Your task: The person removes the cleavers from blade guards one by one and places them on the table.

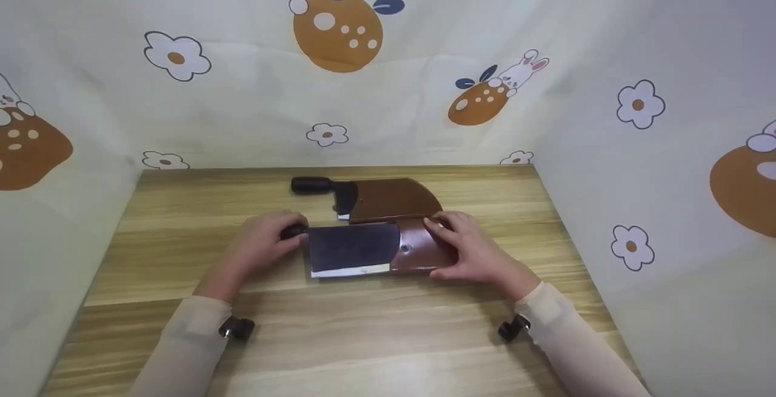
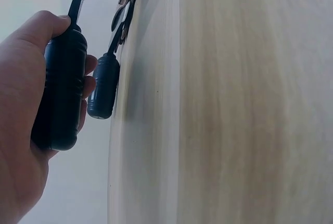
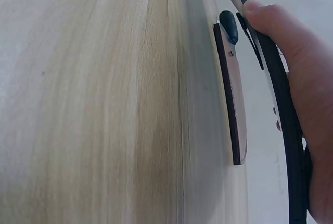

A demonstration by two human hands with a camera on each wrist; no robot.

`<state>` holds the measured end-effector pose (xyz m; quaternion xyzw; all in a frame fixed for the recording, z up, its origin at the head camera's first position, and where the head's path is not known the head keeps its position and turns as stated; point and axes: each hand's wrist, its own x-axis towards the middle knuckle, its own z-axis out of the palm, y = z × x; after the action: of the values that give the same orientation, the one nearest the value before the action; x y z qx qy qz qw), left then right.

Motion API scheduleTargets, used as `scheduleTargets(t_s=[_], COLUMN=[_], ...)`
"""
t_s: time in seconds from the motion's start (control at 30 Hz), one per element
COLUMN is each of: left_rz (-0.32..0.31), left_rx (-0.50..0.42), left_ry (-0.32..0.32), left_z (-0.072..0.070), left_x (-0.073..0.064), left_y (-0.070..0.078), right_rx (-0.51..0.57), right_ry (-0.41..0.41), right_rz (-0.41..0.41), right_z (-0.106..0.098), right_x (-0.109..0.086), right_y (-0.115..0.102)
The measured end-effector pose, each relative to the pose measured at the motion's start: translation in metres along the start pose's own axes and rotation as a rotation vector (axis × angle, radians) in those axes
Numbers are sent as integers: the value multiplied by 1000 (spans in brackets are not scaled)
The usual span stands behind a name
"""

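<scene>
My left hand (image 1: pixel 267 236) grips the black handle (image 2: pixel 62 88) of a cleaver, fingers curled round it in the left wrist view. The cleaver's dark, broad blade (image 1: pixel 351 248) points right, its bright cutting edge toward me. A brown leather sheath (image 1: pixel 418 251) with a metal snap covers the blade's far end. My right hand (image 1: pixel 476 248) holds this sheath at its right end, thumb on one side and fingers on the other. In both wrist views, the cleaver and sheath are raised off the table. The blade's tip is hidden inside the sheath.
Just behind lies a second knife with a black handle (image 1: pixel 311 185), its blade mostly inside a curved brown sheath (image 1: pixel 394 198). Both rest on a wood-grain table (image 1: pixel 376 336). Patterned cloth walls (image 1: pixel 242 100) enclose the back and sides.
</scene>
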<state>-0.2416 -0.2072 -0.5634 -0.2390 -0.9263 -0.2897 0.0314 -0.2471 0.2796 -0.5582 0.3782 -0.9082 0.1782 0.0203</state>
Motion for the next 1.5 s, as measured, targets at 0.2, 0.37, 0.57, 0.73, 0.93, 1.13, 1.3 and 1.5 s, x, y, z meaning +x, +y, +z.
scheduleTargets(t_s=[0.2, 0.37, 0.57, 0.73, 0.93, 1.13, 1.3, 1.5], left_rz=[10, 1, -29, -45, -50, -61, -58, -76], left_rx=[-3, -7, -26, -37, -39, -46, -58, -58], left_ry=[6, -1, -11, -21, -22, -28, -10, -2], left_z=[0, 1, -1, -2, -3, -4, -5, -7], left_x=[-1, -1, -4, -7, -8, -9, -11, -13], left_y=[-1, -3, -4, -6, -7, -8, -10, -13], right_rx=[3, 19, 28, 36, 43, 39, 47, 37], right_ry=[15, 29, 39, 24, 34, 42, 57, 84], right_rz=[-25, -41, -50, -29, -27, -25, -18, -27], right_z=[0, 1, -1, -2, -2, -2, -4, -7], right_x=[-1, -2, -3, -5, -6, -8, -11, -16], right_y=[2, 2, 3, 4, 5, 6, 8, 13])
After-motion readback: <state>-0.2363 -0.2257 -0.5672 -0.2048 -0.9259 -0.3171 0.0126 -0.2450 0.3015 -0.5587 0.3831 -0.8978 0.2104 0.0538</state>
